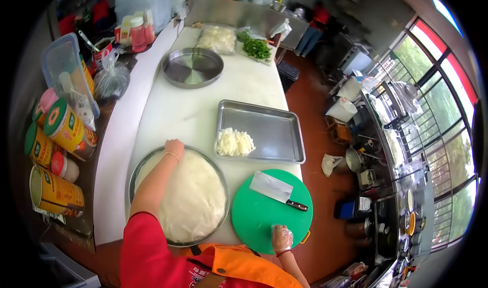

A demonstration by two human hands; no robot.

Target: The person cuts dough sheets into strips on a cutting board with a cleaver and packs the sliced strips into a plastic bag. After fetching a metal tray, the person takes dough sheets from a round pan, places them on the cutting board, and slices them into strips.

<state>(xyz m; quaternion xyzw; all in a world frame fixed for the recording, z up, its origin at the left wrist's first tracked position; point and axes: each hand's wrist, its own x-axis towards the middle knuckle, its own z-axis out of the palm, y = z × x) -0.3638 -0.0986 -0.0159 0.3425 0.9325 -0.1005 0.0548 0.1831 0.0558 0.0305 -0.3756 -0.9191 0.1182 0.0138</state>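
Note:
My left hand (174, 147) is at the far rim of a round metal pan (227, 196), its fingers closed there. What they pinch is hidden. A broad sheet of pale dough (195, 199) fills this pan. My right hand (281, 238), in clear plastic, rests curled at the near edge of a round green cutting board (254, 222). I cannot make out anything inside its fingers. Beyond it on the board lies a cleaver (272, 185) with a dark handle. A rectangular metal tray (262, 123) behind the board holds a pile of white cut strips (235, 142) in its near left corner.
Further back stand an empty round pan (193, 68), a bag of white pieces (217, 38) and chopped greens (256, 49). Tins (63, 123) and jars line a shelf at left. Bowls and racks (401, 186) stand along the right wall. A person (316, 26) works far back.

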